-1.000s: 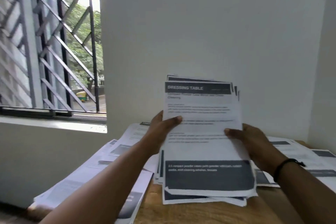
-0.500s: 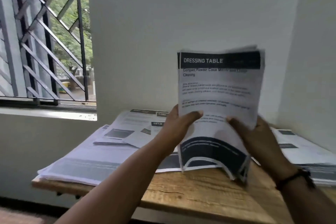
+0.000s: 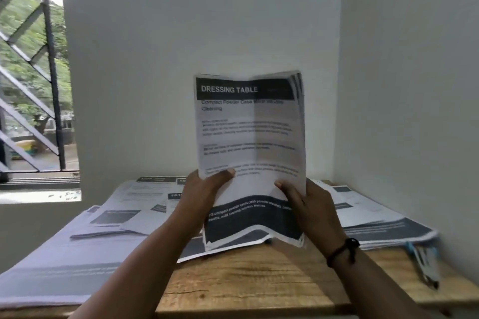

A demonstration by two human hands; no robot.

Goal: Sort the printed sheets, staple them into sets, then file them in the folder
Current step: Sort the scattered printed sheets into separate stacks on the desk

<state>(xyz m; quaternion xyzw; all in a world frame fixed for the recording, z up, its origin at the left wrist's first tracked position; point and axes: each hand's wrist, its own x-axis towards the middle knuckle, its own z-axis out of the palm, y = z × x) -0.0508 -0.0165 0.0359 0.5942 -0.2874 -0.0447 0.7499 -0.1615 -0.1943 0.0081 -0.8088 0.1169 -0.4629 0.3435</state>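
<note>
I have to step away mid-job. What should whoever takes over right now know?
Left hand and right hand both grip the "Dressing Table" stack, held upright with its bottom edge on the table.
More sheets lie in piles at left and right.
Stapler lies near the right edge.
No folder in view.
Done: this stack is gathered.
Left: stapling, sorting the rest, filing.

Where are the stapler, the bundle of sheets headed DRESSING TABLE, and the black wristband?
stapler [image 3: 425, 264], head view, on its metal body.
DRESSING TABLE bundle [image 3: 248, 132], head view, on the front sheet's text area.
black wristband [image 3: 342, 251], head view, on the band at the right wrist.
</note>
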